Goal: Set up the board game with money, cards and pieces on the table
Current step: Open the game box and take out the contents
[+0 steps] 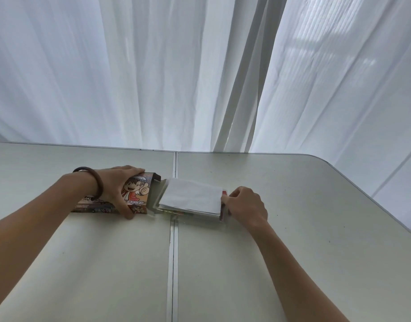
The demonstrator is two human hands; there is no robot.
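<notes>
so, holding the game box [139,194] flat with the left grip [116,189], fingers [132,170] curled over its far side, thumb on the near side. pinching the end of the clear inner tray [161,201] with the right grip [246,205], tray partly out of the box, straddling the middle seam [173,252] of the surface [269,252], nearer the far edge. white folded sheet [192,196] on top.

Count: one table [281,240]; one illustrated game box [139,192]; one clear inner tray [162,185]; one white folded sheet [192,196]; two hands, left hand [117,184], right hand [246,205]; one dark bracelet [100,182].
</notes>
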